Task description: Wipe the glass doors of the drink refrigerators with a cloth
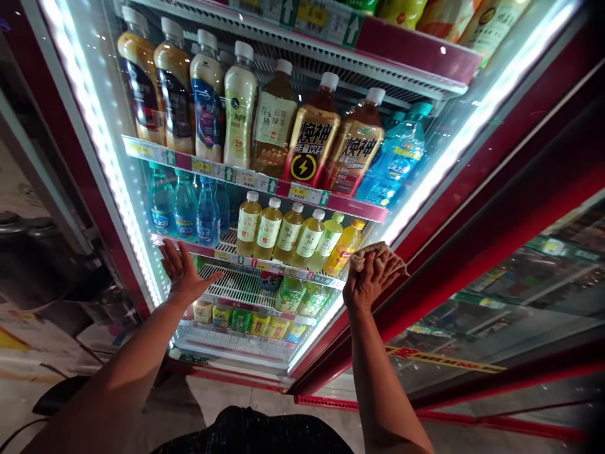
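My left hand (pixel 186 277) is at the left side of a lit drinks fridge, fingers spread and holding nothing. It is in front of the lower shelves; I cannot tell whether it touches the glass. On the right, my right hand (pixel 362 289) presses a crumpled brown cloth (pixel 385 257) at the edge of the fridge door, by the red frame (pixel 406 252). Between the hands, small bottles of pale tea (pixel 289 233) line a shelf, with a yellow-orange bottle (pixel 345 247) closest to the cloth. Blue bottles (pixel 184 205) stand just above my left hand.
Larger bottles (pixel 241 107) fill the shelf above, behind price strips (pixel 246 180). Lower down sit green-labelled bottles (pixel 290 294) and small colourful packs (pixel 241 320). Another red-framed fridge (pixel 520 296) stands to the right. Dark jars (pixel 33 252) are at the left, and the floor (pixel 236 397) shows below.
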`<state>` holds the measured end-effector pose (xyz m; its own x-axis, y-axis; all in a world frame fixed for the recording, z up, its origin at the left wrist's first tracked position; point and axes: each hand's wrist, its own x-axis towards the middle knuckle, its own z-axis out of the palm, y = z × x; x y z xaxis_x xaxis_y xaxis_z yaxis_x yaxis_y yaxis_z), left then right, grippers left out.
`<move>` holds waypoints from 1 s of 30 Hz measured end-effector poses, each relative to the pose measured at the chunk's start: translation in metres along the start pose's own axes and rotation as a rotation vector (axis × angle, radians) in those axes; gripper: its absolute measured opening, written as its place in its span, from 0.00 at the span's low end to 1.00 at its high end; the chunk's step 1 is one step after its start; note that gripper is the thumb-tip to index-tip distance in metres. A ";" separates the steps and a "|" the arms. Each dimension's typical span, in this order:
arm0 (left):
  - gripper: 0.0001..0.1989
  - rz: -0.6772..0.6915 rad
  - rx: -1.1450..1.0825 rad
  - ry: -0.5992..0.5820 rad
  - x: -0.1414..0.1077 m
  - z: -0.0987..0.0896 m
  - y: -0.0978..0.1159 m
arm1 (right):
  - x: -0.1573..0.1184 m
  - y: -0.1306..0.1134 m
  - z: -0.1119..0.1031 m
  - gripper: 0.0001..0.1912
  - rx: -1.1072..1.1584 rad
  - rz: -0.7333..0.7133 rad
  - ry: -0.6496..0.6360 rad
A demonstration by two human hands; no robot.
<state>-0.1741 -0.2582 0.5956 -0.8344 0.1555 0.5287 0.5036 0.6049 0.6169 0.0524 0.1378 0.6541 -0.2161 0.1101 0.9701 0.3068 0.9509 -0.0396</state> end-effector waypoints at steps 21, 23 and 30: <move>0.69 0.071 0.082 0.043 -0.005 0.017 -0.018 | 0.000 -0.065 0.014 0.41 -0.042 0.100 0.016; 0.69 0.073 0.083 0.044 -0.006 0.018 -0.020 | 0.007 -0.082 0.020 0.42 -0.002 0.103 0.055; 0.68 0.069 0.113 0.042 -0.007 0.018 -0.020 | -0.006 -0.103 0.026 0.33 0.024 -0.083 -0.028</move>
<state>-0.1822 -0.2568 0.5690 -0.7875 0.1684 0.5929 0.5289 0.6786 0.5097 -0.0026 0.0465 0.6463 -0.2662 0.0382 0.9632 0.2647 0.9637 0.0350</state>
